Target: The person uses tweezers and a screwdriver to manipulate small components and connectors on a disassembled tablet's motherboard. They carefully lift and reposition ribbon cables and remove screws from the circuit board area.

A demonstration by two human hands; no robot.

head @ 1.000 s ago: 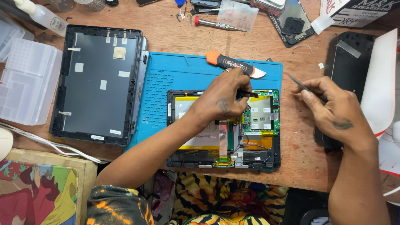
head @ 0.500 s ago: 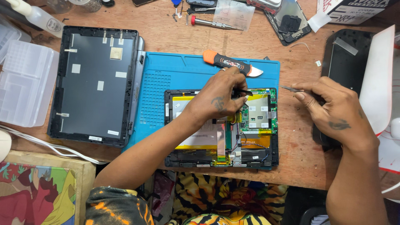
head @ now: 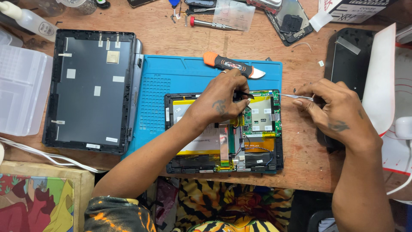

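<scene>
1 opened tablet (head: 257, 146) on blue mat (head: 171, 81), under L hand (head: 221, 101), fingers pinching a small black tool. R hand (head: 332, 111) fingers grip 1 tweezers (head: 292, 96), tip at board edge. 1 back cover (head: 92, 88) left of L fingers; 1 orange pry tool (head: 227, 64) just above.

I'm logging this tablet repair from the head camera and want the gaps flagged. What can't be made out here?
- Head view: the left hand covers the opened tablet's upper middle; what its thin black tool touches is hidden.
- Head view: the tweezers in the right hand are too thin to show whether their tip grips anything.
- Head view: circuit board parts are too small to identify.
</scene>
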